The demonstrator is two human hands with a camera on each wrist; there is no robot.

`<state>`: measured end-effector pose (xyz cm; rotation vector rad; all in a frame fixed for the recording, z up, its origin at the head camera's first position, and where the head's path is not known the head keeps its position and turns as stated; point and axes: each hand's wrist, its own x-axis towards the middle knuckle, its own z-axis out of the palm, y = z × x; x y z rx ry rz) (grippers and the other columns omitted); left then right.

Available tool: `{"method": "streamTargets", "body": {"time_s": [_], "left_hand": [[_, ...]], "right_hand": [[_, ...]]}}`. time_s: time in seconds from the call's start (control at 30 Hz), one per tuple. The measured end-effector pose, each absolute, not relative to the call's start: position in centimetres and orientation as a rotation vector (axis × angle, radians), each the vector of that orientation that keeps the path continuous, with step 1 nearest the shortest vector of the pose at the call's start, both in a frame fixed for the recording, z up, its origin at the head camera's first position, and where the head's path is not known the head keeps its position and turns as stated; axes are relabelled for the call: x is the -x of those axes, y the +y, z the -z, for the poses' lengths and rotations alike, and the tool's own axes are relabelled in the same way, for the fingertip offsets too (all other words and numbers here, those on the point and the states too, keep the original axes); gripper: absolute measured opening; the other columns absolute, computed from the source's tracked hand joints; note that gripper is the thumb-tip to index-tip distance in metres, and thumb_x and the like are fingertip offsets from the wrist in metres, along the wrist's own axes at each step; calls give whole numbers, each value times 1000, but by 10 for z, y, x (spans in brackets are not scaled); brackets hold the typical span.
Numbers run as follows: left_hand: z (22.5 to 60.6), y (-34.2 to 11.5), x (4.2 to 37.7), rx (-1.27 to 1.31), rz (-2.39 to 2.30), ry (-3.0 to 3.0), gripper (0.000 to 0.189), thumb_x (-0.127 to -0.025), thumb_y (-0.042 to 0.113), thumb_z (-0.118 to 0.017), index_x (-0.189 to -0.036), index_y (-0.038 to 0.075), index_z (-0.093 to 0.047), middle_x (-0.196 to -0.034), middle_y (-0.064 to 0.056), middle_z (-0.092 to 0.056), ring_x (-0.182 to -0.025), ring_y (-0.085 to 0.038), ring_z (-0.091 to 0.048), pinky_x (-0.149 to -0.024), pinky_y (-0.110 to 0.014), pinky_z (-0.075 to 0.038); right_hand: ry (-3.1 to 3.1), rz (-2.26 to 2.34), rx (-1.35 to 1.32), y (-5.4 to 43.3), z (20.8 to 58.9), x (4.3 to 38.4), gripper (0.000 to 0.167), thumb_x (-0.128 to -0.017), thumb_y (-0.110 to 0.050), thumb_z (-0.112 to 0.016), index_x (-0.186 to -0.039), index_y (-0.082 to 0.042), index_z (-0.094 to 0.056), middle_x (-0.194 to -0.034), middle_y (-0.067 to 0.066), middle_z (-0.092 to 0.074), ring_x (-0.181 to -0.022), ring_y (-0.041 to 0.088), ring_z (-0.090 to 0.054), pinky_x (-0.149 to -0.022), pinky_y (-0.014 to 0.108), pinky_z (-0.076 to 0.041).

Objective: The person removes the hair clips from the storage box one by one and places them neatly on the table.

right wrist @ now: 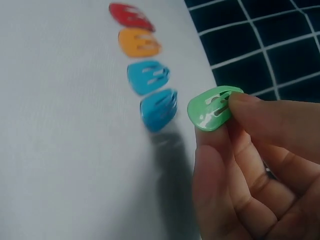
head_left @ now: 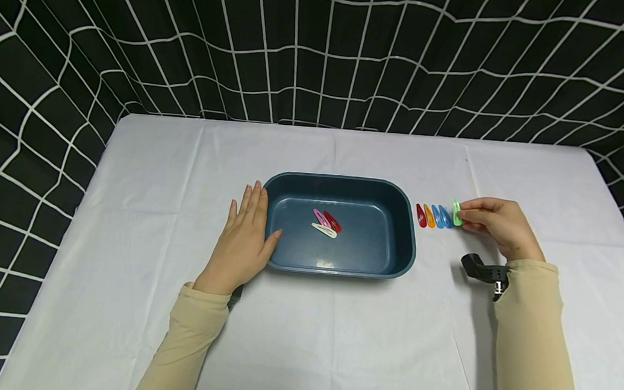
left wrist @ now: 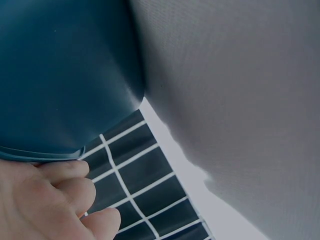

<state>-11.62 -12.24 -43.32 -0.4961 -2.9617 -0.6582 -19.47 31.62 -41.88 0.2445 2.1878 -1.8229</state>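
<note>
1. Find green clip (head_left: 457, 213) pinched between thumb and fingers of right hand (head_left: 500, 225), just beside nearest blue clip (head_left: 446, 216).
2. Treat as light, thin and probably stiff; expect some slipping on the glossy face (judged from sheen alone).
3. Grip by the outer edges or broad end; avoid hard squeezing at the slots, likely to flex.
4. Note left hand (head_left: 239, 247) with fingers straight, resting against left end of tray (head_left: 364, 253).
</note>
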Motion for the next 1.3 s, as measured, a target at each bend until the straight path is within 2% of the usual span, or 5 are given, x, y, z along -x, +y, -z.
{"method": "streamTargets", "body": {"time_s": [0.63,0.77,0.97,1.3], "left_hand": [[433,-122,115,494,665,-2968,71,-98,29,-47,-145,-11,-15,-155,-22,-5,-143,-34,-4,-112,-51,-5],[433,-122,115,495,675,-2970,71,-98,29,-47,-146,-11,-14,-155,-22,-4,-143,-32,0,-112,-50,-3],[433,-122,115,493,684,-2971,71,-98,29,-47,-146,-11,-13,-155,-21,-4,-143,-28,5,-112,-49,-2],[433,-122,115,492,674,-2971,71,-98,29,-47,-146,-11,-14,-155,-21,-4,-143,-28,4,-112,-50,-2]], "right_hand": [[2334,1610,-252,322,425,200,19,-85,1,-66,-79,-15,-75,-73,-11,-68,-65,1,-62,-63,19,-53],[2370,1550,-263,322,426,202,18,-85,-1,-66,-79,-16,-74,-73,-13,-67,-65,0,-62,-63,19,-53],[2410,1474,-253,322,429,206,9,-85,-2,-66,-91,-1,-73,-71,-14,-66,-64,0,-61,-62,19,-52],[2569,1243,-215,317,429,208,26,-86,-7,-66,-100,15,-65,-67,-13,-64,-59,3,-56,-57,20,-49]]}}
